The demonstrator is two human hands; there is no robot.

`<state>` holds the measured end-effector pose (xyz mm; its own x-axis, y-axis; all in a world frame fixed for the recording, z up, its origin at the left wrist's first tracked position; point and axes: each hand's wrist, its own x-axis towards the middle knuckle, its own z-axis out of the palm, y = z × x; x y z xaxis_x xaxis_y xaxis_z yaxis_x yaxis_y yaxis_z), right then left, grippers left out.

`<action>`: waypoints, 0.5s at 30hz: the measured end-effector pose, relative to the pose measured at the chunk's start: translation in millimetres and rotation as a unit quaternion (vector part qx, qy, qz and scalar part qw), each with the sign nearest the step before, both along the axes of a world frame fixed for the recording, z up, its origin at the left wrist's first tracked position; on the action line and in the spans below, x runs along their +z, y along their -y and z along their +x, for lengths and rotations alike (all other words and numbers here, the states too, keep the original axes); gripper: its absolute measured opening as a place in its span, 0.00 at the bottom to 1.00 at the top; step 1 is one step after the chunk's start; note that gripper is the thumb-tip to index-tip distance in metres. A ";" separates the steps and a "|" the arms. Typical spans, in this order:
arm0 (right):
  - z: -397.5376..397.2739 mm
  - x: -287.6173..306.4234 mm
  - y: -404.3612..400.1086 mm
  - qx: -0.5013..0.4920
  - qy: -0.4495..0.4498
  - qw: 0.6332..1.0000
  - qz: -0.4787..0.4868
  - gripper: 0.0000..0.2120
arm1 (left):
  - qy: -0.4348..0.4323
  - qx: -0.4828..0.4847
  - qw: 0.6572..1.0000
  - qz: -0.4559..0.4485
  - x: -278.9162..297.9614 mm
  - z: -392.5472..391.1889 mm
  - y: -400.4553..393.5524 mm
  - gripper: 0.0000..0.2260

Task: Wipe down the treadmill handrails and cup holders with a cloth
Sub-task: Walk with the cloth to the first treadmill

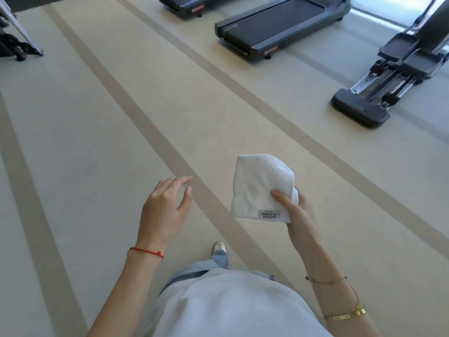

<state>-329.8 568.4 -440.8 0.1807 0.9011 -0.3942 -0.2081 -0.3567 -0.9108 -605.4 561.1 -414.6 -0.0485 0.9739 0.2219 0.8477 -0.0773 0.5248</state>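
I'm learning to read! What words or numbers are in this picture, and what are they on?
Tag on the white cloth: small dark print, upside down and too blurred to read.
Red marks on the treadmill base: too small to read.
Nothing else carries text.

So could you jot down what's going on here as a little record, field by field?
place: gym floor, beige with darker stripes
right hand: holds a folded white cloth with a small label, thumb on top
left hand: holds nothing, fingers relaxed, held apart from the cloth
nearest black treadmill: ahead, only the deck end in view; handrails and cup holders out of frame
other machine: dark stepper-like frame at right
wiping: not yet begun
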 end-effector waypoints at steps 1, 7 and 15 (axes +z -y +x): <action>0.5 2.2 -22.1 -0.010 -0.002 1.000 0.003 0.13 | -0.002 -0.011 1.000 -0.001 2.4 0.1 -27.8 0.10; 9.2 4.6 -138.1 -0.067 -0.015 0.998 -0.005 0.13 | -0.006 -0.063 0.998 -0.015 12.6 8.9 -174.3 0.10; 40.8 -12.8 -311.8 -0.093 -0.026 0.995 -0.011 0.16 | 0.000 -0.105 0.994 -0.015 -3.4 44.1 -366.4 0.10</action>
<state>-289.0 880.3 -453.6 0.3227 0.8450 -0.4264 -0.3193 -0.3269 -0.8895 -561.3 927.5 -418.0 0.1572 0.9684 0.1935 0.8142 -0.2379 0.5295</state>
